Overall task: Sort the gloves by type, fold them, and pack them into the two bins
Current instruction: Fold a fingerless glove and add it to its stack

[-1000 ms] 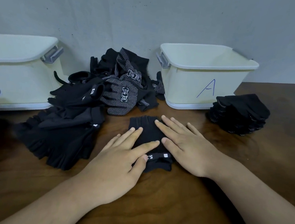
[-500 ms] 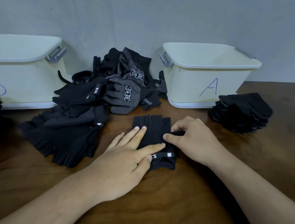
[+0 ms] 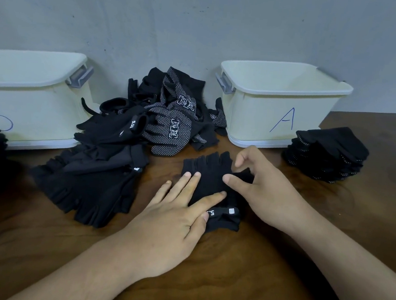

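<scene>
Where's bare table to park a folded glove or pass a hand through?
Free: bare table between the forearms, near the camera; also the wood right of the right hand pinching the glove, on the near side of the dotted-glove stack. Crowded: mixed pile fills the gap between bin B and bin A; fingerless pile sits left of the left hand.

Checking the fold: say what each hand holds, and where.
The right hand pinches the glove at its right edge. The left hand only presses it flat, gripping nothing.
</scene>
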